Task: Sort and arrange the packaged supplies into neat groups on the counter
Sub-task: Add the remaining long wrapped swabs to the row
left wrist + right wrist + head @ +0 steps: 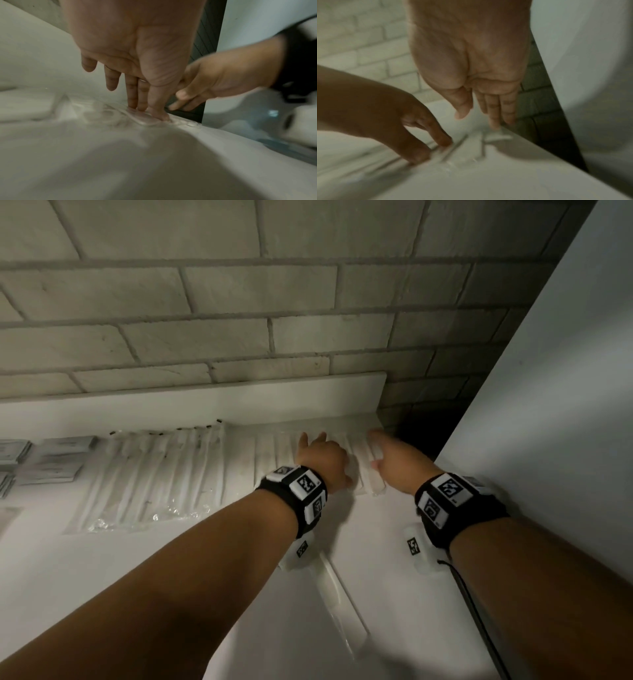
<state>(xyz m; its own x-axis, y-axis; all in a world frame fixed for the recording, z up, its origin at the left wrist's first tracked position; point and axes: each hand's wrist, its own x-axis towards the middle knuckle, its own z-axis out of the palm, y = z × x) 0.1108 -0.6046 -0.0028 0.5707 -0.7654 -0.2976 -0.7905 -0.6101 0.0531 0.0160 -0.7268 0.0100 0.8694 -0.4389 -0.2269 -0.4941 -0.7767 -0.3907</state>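
A row of long clear packets (pixel 363 467) lies at the counter's far right end, against the white ledge. My left hand (pixel 318 453) rests on them with straight fingers; in the left wrist view its fingertips (pixel 142 106) press a clear packet (pixel 144 121) flat. My right hand (pixel 387 457) reaches in just to the right, fingers extended. In the right wrist view the right hand (pixel 477 120) touches the end packet (pixel 498 136) at the counter's edge. Neither hand grips anything.
More long clear packets with black tips (pixel 154 474) line up to the left, and grey flat sachets (pixel 51 460) lie beyond them. One long packet (pixel 342 604) lies alone nearer me. A tall white panel (pixel 548 405) and a dark gap (pixel 418 436) bound the right side.
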